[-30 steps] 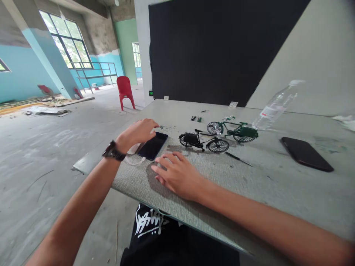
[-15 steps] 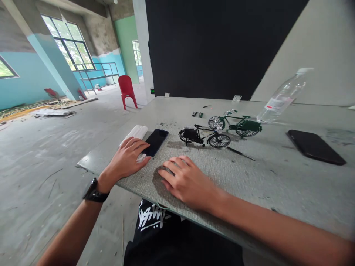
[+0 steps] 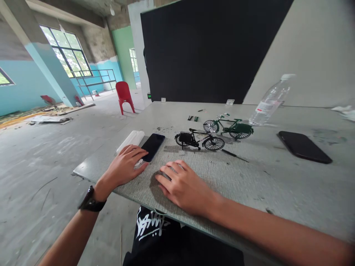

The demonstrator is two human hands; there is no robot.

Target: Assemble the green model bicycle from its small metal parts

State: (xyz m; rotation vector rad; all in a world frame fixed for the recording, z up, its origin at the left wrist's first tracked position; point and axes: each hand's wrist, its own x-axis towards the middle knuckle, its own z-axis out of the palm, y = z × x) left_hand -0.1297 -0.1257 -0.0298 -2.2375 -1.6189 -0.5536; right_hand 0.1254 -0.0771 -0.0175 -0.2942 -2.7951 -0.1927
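Note:
My left hand point(image 3: 124, 166) lies open at the table's left side, its fingertips at the edge of a dark phone point(image 3: 153, 147). Partly under that hand is a white object point(image 3: 133, 139), its kind unclear. My right hand point(image 3: 184, 186) rests on the tabletop with fingers apart and loosely bent, holding nothing. Beyond it stands a black model bicycle point(image 3: 199, 140), and behind that a green model bicycle point(image 3: 230, 127). A thin screwdriver-like tool point(image 3: 235, 155) lies just right of the black bicycle.
A clear plastic bottle point(image 3: 270, 99) leans at an angle at the back right. Nearer lies a black phone-shaped slab point(image 3: 304, 146). Small dark and green pieces point(image 3: 193, 118) sit behind the bicycles. A black panel point(image 3: 210, 51) borders the grey table point(image 3: 244, 188). A red chair point(image 3: 124, 96) stands beyond.
The view has shifted slightly, so everything appears a little lower and further left. Both hands keep their places on the table, and nothing was picked up.

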